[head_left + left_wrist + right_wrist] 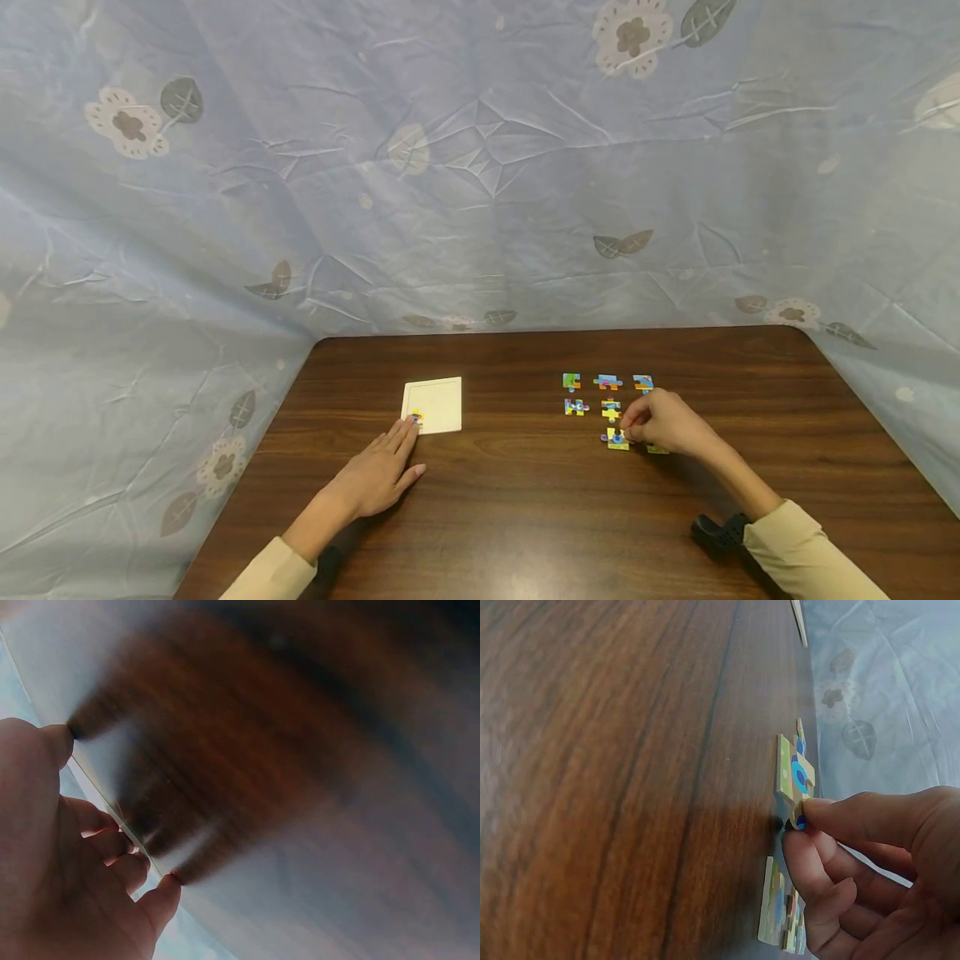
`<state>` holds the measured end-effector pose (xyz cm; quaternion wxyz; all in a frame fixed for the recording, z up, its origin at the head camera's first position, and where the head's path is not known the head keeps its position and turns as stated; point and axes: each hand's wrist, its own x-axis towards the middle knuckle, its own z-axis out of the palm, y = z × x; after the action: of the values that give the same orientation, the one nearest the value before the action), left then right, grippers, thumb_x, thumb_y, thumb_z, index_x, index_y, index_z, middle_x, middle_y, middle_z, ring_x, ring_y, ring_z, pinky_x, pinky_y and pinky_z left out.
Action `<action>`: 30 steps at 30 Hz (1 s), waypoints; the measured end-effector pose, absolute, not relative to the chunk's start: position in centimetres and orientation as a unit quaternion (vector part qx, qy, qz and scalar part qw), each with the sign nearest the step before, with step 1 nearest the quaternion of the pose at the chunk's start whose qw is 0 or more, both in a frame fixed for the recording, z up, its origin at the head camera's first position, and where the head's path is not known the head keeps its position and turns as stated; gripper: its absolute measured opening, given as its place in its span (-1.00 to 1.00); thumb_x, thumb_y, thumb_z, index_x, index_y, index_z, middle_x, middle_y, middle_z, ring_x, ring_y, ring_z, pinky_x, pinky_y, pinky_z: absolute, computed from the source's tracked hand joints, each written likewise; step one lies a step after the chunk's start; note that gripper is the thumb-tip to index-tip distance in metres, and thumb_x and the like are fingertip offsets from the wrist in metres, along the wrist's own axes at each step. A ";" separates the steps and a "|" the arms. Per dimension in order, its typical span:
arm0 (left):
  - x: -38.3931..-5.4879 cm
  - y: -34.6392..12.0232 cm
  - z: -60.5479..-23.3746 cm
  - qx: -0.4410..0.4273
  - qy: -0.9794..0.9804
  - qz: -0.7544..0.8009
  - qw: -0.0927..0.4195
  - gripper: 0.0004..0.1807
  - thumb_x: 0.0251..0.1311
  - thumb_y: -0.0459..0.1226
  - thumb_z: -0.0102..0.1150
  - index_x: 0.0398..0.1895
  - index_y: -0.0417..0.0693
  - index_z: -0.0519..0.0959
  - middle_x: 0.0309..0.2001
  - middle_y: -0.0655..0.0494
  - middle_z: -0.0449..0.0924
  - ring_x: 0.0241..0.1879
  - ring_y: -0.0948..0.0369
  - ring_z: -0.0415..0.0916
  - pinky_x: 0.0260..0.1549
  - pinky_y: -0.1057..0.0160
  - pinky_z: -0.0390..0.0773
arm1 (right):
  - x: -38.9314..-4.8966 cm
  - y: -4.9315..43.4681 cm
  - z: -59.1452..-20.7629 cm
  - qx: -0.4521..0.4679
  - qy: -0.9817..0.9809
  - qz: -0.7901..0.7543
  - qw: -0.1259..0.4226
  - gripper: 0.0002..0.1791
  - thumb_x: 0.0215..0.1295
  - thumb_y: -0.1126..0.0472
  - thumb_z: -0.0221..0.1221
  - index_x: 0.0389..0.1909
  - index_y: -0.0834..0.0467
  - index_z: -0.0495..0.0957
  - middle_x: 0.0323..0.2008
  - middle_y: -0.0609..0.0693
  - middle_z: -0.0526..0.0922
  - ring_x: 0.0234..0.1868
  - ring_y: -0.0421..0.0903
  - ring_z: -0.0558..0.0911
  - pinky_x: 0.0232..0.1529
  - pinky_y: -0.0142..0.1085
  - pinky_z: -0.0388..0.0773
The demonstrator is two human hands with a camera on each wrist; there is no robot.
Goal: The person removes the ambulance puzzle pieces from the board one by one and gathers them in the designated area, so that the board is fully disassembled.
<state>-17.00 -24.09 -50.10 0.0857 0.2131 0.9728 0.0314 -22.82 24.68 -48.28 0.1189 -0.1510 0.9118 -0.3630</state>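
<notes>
A square cream puzzle tray (pixel 442 402) lies on the left of the table, with one small colourful puzzle piece (pixel 417 415) at its lower left corner. My left hand (pixel 377 471) lies flat beside it, outstretched fingertips right at that corner and piece. On the right, my right hand (pixel 670 423) pinches the edge of a jigsaw puzzle piece (pixel 796 772) with a blue round mark between thumb and forefinger. Several other puzzle pieces, such as a blue and orange one (pixel 608 382), lie in loose rows around it. One yellow-green piece (pixel 657 449) is partly hidden under the right hand.
The brown wooden table (pixel 517 500) reaches back to a pale blue flowered cloth (pixel 480 208) hanging behind and at the sides. A black strap device (pixel 718 533) sits at the right wrist by the sleeve.
</notes>
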 end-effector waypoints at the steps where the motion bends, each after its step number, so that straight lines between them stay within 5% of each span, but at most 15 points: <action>1: -17.0 -24.1 -50.1 0.213 0.973 0.031 0.086 -0.18 0.66 0.13 -0.22 0.68 -0.26 0.02 0.71 -0.19 -0.04 0.70 -0.11 -0.02 0.62 -0.17 0.21 | -22.8 24.6 -48.3 -0.153 0.913 -0.359 0.115 -0.85 0.21 0.44 0.30 -0.39 0.15 0.78 -0.41 -0.05 0.82 -0.42 -0.18 0.62 -0.46 -0.38 0.51; 30: -17.2 -24.2 -50.3 0.212 0.972 0.031 0.093 -0.16 0.66 0.16 -0.25 0.69 -0.25 0.00 0.71 -0.18 -0.07 0.71 -0.10 -0.05 0.63 -0.17 0.18 | -22.7 23.7 -49.0 -0.118 0.928 -0.338 0.106 -0.85 0.15 0.43 0.29 -0.47 0.13 0.75 -0.44 -0.07 0.78 -0.52 -0.17 0.52 -0.54 -0.34 0.49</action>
<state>-17.15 -24.20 -50.27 0.0931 0.2124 0.9723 0.0309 -22.70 23.71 -48.95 0.1055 -0.1177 0.9278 -0.3380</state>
